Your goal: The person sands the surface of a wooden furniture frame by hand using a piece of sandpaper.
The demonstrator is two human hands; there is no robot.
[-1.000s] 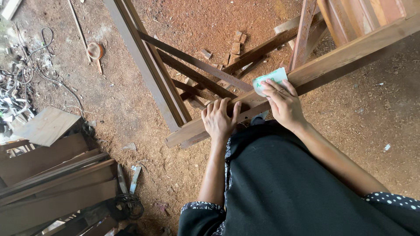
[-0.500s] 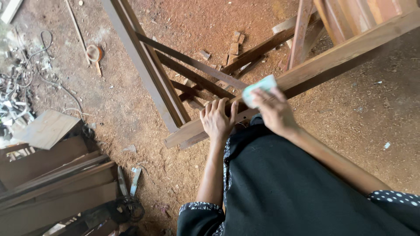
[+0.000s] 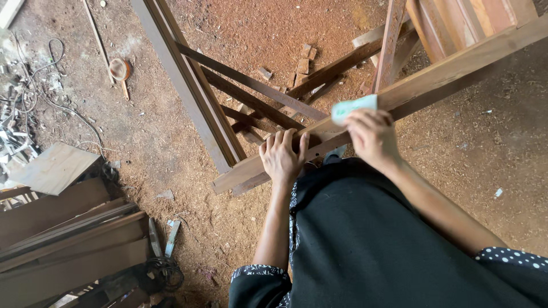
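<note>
A long wooden beam (image 3: 456, 68) runs from lower left to upper right across the middle of the head view. My left hand (image 3: 282, 157) lies flat on the beam near its lower end, fingers curled over the far edge. My right hand (image 3: 372, 136) presses a pale green folded sheet of sandpaper (image 3: 353, 106) against the beam's top face, a little to the right of the left hand. Black clothing with dotted cuffs fills the lower right.
A dark wooden frame with slanted slats (image 3: 240, 91) lies on the sawdust floor beyond the beam. Small wood offcuts (image 3: 305, 60) sit near it. Stacked planks (image 3: 68, 239) and a board (image 3: 54, 168) are at lower left, with tangled wire (image 3: 23, 102) at far left.
My right hand with the sandpaper has slid along the beam, first toward my left hand, then back up to the right. My left hand has stayed in place.
</note>
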